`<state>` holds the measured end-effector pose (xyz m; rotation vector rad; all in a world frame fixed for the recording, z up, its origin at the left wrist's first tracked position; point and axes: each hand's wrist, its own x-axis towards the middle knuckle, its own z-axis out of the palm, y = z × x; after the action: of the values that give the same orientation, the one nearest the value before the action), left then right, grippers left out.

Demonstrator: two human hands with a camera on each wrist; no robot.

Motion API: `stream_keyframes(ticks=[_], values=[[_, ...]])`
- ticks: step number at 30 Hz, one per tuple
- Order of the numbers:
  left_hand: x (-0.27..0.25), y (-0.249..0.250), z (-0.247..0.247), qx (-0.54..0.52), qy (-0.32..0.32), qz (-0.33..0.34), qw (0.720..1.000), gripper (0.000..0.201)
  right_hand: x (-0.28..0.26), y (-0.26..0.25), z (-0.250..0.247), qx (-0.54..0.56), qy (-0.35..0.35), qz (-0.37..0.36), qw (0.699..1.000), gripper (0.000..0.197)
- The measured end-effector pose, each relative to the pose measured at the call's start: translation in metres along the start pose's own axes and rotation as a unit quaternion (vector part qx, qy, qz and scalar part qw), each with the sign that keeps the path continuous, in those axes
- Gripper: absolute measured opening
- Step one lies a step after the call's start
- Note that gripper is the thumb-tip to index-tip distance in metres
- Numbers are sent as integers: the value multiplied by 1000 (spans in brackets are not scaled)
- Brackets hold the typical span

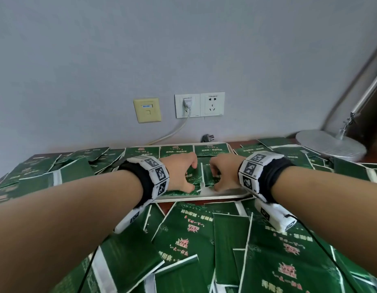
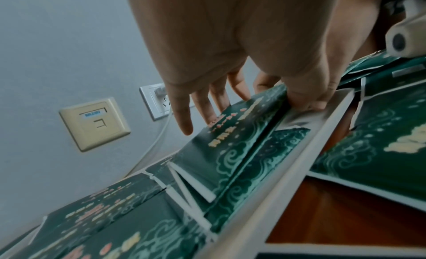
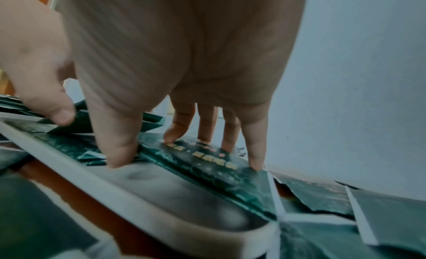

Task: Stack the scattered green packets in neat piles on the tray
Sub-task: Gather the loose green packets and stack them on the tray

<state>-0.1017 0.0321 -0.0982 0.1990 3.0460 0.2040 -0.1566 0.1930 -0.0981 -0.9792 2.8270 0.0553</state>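
Loose green packets (image 1: 43,172) lie in a jumble on the table left of the tray (image 1: 196,197), overlapping one another at odd angles. Above them on the wall, left of the tray's far edge, sits a cream data socket (image 1: 147,109), with a white double power socket (image 1: 199,104) beside it and a cable hanging from its left half.

Over the tray's near-left part the left hand (image 1: 181,172) spans a pile of packets (image 1: 192,176): its thumb presses the pile's near edge just inside the tray's front rim, and its straight fingers rest on the pile's far edge, so the pile lies directly beneath the palm. The left wrist view shows the same hold, thumb (image 2: 308,97) down at the rim.

Just right of it, the right hand (image 1: 224,171) spans a neighbouring pile (image 3: 207,159) in the same way, thumb at the near edge and fingertips (image 3: 255,164) on the top packet's far part. Both hands are spread and pressing rather than clenched.

Along the tray's far side stands a row of stacked packets (image 1: 177,150). More loose packets (image 1: 204,240) cover the table in front of the tray and to its right, up to a round metal lamp base (image 1: 331,144).
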Motion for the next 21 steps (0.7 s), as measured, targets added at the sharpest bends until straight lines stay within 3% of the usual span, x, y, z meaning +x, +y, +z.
stream_keyframes(ticks=[5,10,21], values=[[2,-5,5,10,-39,2,999,66,-2,2,5,20,-14,0,1000,47],[1,-10,9,32,-56,-8,998,56,-3,-2,6,-19,-41,-2,999,41],[4,-10,13,50,-56,-19,997,54,-3,-2,4,-38,-69,-22,997,36]])
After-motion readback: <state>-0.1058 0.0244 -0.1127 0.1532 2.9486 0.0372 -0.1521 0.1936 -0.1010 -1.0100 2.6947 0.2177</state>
